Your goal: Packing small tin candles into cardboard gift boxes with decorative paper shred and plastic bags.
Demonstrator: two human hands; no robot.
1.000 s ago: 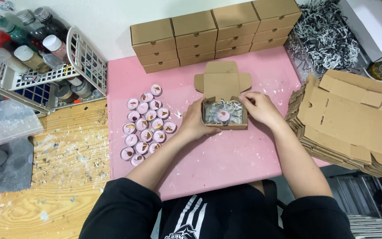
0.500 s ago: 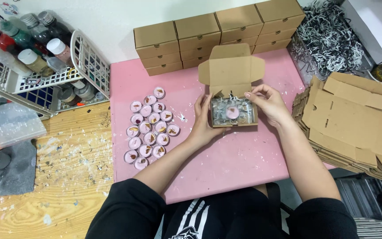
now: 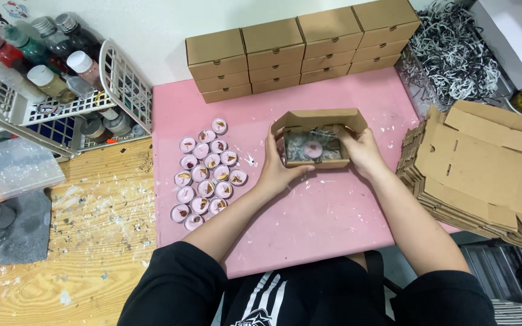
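Note:
A small brown cardboard box [image 3: 319, 119] sits on the pink mat [image 3: 309, 217], its lid folded halfway down over the opening. Inside it lies a pink candle [image 3: 313, 150] on grey shredded paper. My left hand [image 3: 279, 163] grips the box's left side, with fingers up on the lid. My right hand [image 3: 360, 151] holds the right side. A cluster of several pink tealight candles [image 3: 208, 175] lies on the mat to the left of my left hand.
Stacks of closed brown boxes [image 3: 300, 51] line the mat's far edge. Flat unfolded cardboard blanks [image 3: 484, 175] are piled at the right. Shredded paper [image 3: 454, 54] lies at the back right. A white basket of bottles [image 3: 49, 90] stands at the left on the wooden table [image 3: 61, 253].
The box's lid, standing upright before, has been folded down over the box. Both hands stayed on the box's sides.

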